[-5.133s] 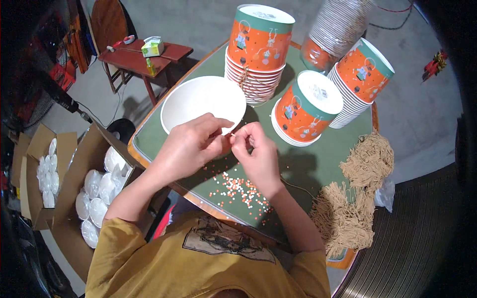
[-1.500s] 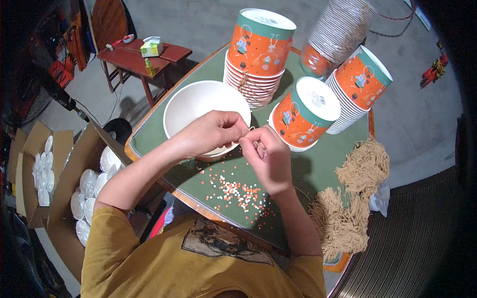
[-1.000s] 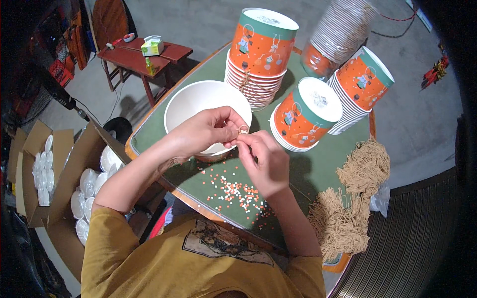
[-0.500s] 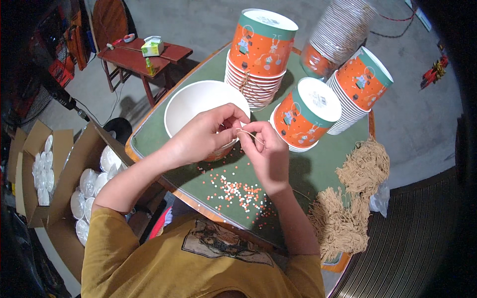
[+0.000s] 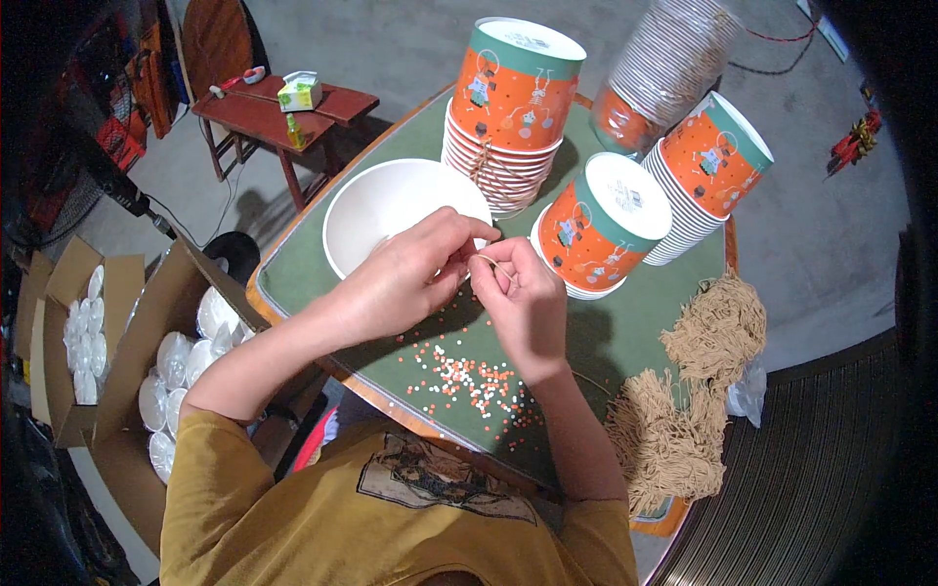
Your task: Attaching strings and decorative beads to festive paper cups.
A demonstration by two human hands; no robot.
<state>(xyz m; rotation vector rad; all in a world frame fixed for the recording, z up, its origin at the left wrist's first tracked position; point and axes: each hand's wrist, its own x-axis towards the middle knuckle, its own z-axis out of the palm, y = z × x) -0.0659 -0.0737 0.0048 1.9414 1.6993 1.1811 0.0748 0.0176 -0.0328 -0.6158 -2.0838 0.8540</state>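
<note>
A white-lined paper bucket (image 5: 366,210) stands mouth up on the green table. My left hand (image 5: 415,269) is over its near right rim, fingers curled and pressed together; what they pinch is hidden. Close against those fingertips, my right hand (image 5: 523,298) pinches a thin tan cord (image 5: 501,268), which bends in a small loop above the thumb. Part of the bucket's wall is hidden behind my hands. Small orange and white dots (image 5: 469,381) lie scattered on the table below them.
Upside-down orange bucket stacks (image 5: 513,88) stand behind and right (image 5: 606,220), (image 5: 713,156), one stack wrapped in plastic (image 5: 674,59). Bundles of tan cord (image 5: 674,439) lie at the right edge. Cartons of wrapped white lids (image 5: 186,361) stand left, and a red bench (image 5: 283,107) farther back.
My left fingertips have shifted slightly, with the index finger now stretched farther right along the rim. The cord between my hands now curves into a tighter loop. The right hand has barely moved.
</note>
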